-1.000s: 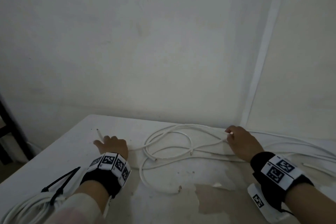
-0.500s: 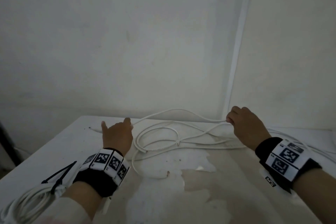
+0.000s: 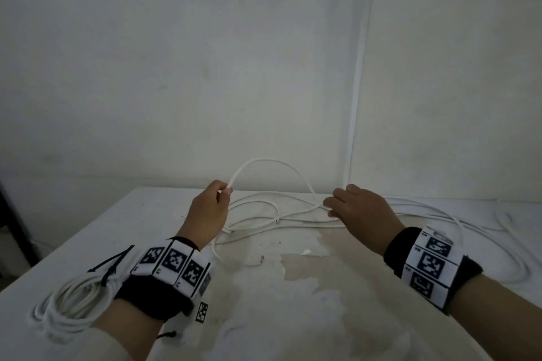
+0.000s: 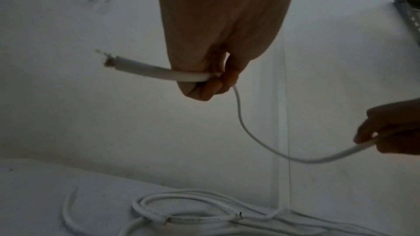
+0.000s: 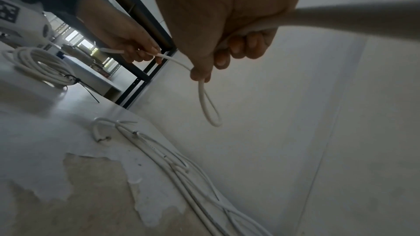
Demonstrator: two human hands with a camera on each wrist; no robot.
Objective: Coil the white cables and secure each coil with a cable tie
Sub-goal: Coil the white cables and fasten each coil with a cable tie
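Observation:
My left hand (image 3: 209, 208) is raised above the table and grips a white cable (image 3: 264, 162) near its cut end (image 4: 113, 61), which sticks out of the fist (image 4: 204, 85). The cable arcs over to my right hand (image 3: 356, 208), whose fingers (image 5: 240, 44) curl round it farther along. Between the two hands it hangs as a loop (image 5: 210, 110). More loose white cable (image 3: 264, 214) lies tangled on the table under the hands. A finished coil (image 3: 73, 299), bound with a black cable tie (image 3: 110, 265), lies at the near left by my left forearm.
The white table (image 3: 293, 302) has a worn, peeling patch in its middle and stands against a white wall. More cable strands (image 3: 484, 240) trail along the right side. A dark metal frame (image 5: 136, 24) stands off the table's left edge.
Both hands rose from the table and came closer together. The left hand took hold of the cable end, and the cable now arcs up between the hands.

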